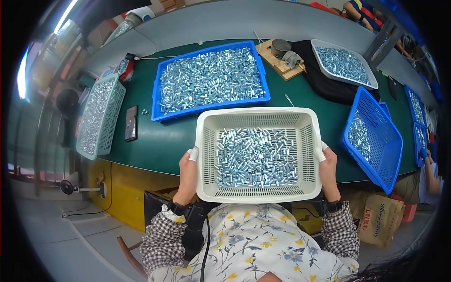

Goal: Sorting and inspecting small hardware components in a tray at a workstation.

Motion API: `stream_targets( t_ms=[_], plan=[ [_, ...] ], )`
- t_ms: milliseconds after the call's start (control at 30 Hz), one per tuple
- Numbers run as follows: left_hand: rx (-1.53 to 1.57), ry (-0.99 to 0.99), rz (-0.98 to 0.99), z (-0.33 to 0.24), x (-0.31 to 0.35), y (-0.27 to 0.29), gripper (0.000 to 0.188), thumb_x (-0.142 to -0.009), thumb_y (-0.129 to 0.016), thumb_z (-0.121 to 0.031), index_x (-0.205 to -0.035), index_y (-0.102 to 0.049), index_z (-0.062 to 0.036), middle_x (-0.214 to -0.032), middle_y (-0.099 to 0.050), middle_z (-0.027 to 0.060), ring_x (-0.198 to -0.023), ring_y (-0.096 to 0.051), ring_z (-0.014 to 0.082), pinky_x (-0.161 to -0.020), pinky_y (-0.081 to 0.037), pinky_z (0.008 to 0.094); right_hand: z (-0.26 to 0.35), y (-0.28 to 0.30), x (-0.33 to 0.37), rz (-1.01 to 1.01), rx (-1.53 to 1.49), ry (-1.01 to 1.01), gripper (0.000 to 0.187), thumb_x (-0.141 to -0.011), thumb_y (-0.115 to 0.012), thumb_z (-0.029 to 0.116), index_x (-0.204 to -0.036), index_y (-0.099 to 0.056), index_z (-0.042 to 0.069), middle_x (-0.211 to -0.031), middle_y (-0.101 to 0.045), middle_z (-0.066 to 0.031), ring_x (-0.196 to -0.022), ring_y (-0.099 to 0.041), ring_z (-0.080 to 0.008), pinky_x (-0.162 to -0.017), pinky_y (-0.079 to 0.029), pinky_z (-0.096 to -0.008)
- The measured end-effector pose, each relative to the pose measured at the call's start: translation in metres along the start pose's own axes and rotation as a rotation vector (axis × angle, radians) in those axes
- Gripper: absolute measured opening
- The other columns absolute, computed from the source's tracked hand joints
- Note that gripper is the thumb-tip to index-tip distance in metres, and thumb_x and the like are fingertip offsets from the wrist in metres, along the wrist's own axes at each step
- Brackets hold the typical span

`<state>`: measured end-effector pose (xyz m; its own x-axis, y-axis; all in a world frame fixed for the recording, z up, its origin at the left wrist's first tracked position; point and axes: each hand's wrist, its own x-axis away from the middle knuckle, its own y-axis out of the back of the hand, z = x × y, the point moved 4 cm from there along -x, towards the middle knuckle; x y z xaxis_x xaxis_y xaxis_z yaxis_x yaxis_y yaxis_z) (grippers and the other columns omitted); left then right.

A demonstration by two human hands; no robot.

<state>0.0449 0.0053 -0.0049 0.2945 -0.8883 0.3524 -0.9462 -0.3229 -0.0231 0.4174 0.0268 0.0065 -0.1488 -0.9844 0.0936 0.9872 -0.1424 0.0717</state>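
The left hand (189, 171) and right hand (329, 170) gripped opposite ends of a cream slotted basket (258, 194) of metal tubes (256, 157) over the green bench's (148, 152) near edge, where, I judged, one hand dipping could spill them.

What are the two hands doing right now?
Left hand: holding the cream basket by its left side.
Right hand: holding its right side.

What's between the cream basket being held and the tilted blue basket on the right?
In the head view, the right hand, gripping the cream basket by its side, then green tabletop up to the tilted blue basket.
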Motion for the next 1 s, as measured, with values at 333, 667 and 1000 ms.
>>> stream_targets(
  t_ms=[333,667,1000],
  plan=[
    [-0.022,-0.014,0.07,0.004,-0.035,-0.027,0.033,-0.095,-0.046,-0.028,-0.107,-0.056,0.0011,-0.092,-0.061,0.005,-0.077,-0.056,0.0107,-0.069,-0.046,0.0246,-0.015,0.015,-0.014,-0.05,-0.056,-0.009,0.03,-0.09,-0.054,0.017,-0.109,-0.059,-0.005,-0.088,-0.062,-0.0022,-0.074,-0.055,-0.0065,-0.065,-0.044,-0.0204],
    [-0.035,-0.032,0.109,0.001,-0.047,-0.033,0.034,-0.095,-0.045,-0.028,-0.107,-0.056,0.0015,-0.092,-0.062,0.0058,-0.078,-0.057,0.0116,-0.069,-0.046,0.0257,-0.022,0.016,-0.025,-0.041,0.035,0.071,0.028,-0.091,-0.052,0.016,-0.107,-0.058,-0.006,-0.087,-0.063,-0.0045,-0.075,-0.056,-0.0079,-0.066,-0.045,-0.0217],
    [0.064,0.063,0.095,-0.001,-0.016,0.013,0.035,-0.096,-0.043,-0.029,-0.108,-0.056,0.0013,-0.091,-0.061,0.0054,-0.077,-0.056,0.0112,-0.07,-0.046,0.0258,0.008,-0.02,0.001,-0.006,0.029,-0.042,0.023,-0.088,-0.054,0.008,-0.105,-0.058,-0.007,-0.088,-0.064,-0.0066,-0.081,-0.057,-0.0098,-0.069,-0.046,-0.023]
  ],
)
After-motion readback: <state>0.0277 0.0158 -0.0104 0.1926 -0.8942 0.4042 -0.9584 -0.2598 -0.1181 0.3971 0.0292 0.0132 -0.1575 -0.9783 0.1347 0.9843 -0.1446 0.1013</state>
